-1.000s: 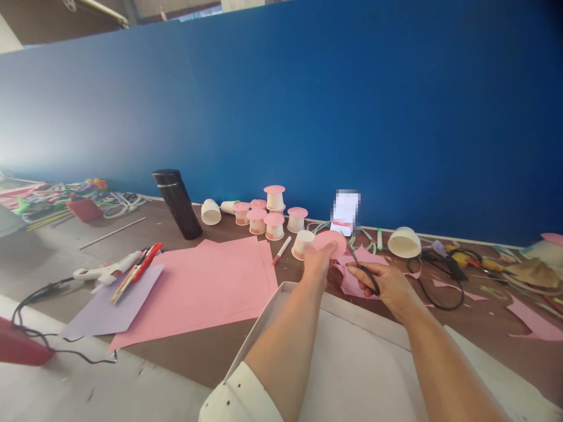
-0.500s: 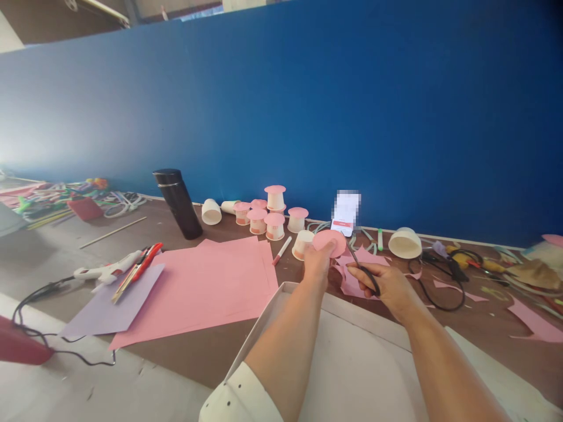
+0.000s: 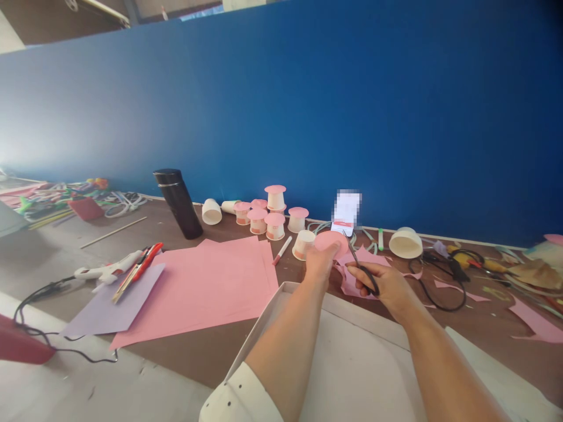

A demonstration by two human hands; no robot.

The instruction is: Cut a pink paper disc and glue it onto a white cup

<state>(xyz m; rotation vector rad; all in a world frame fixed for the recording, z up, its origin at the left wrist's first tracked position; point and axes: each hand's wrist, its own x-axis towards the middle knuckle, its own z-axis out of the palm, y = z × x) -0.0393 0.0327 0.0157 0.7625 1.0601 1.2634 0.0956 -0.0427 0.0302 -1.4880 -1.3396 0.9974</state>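
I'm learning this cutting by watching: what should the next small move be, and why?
Probably a small snip at the right edge of the pink disc: the left hand pinches it, and the right hand holds scissors pointed up beside that edge. Whether the two touch is unclear.

Blue wall (image 3: 281, 99) beyond the grip, brown table (image 3: 193, 351) below it. Light washes the wall pale well left of the grip; darker to its right.

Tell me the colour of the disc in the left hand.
The disc is pink, seen in the head view.
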